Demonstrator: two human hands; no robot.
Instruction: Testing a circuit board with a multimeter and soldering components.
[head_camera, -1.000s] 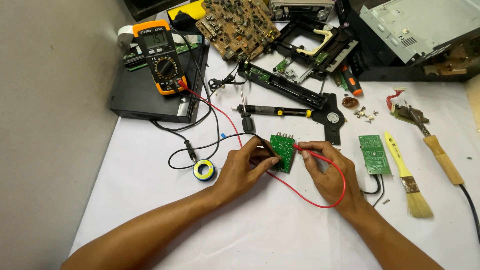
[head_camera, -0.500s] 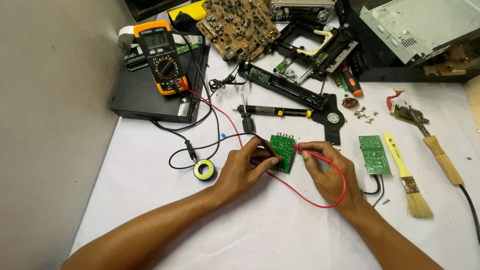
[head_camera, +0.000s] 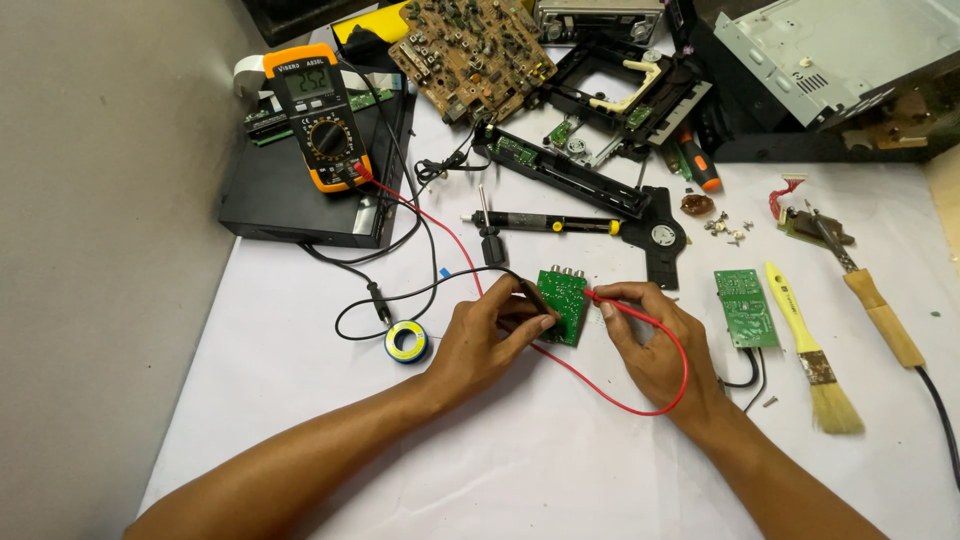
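Two hands pinch probes on the small green circuit board (head_camera: 562, 303): left hand (head_camera: 490, 340) black probe (head_camera: 533, 297), right hand (head_camera: 655, 345) red probe (head_camera: 612, 303); tips need steady contact.

Probe tips hidden behind fingers at green circuit board (head_camera: 562, 303); silver metal chassis (head_camera: 850, 45), far upper right of it, cropped by frame edge.

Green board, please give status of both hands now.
Left hand presses black probe on green board. Right hand presses red probe on it. Nothing blocks.
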